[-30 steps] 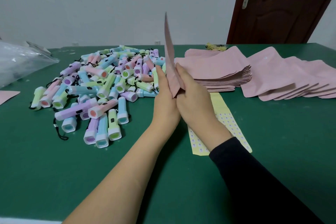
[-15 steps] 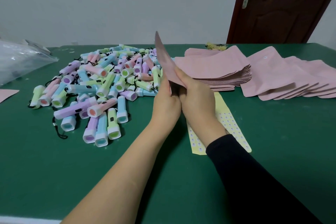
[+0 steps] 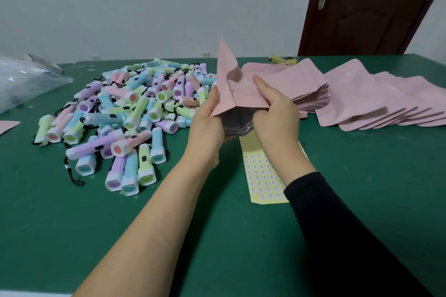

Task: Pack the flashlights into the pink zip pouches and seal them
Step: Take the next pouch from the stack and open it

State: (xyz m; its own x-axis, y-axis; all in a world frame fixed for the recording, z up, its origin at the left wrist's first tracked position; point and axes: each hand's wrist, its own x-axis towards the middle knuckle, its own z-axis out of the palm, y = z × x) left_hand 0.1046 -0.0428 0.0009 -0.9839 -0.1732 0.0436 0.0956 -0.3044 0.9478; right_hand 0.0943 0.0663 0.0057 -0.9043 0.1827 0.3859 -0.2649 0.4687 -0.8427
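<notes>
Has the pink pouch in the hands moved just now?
Yes. The pouch has sunk: its top corner sits nearer the table's far edge, and the left hand and right hand have spread it open.

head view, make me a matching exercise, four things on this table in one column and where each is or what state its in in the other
1 lifted pouch
2 flashlights
3 sticker sheet
4 plastic bag

a at the table's far left edge
b flat on the table beneath the wrists
c held open by left hand and right hand
d heaped left of the hands

Pairs: 1-c, 2-d, 3-b, 4-a
</notes>
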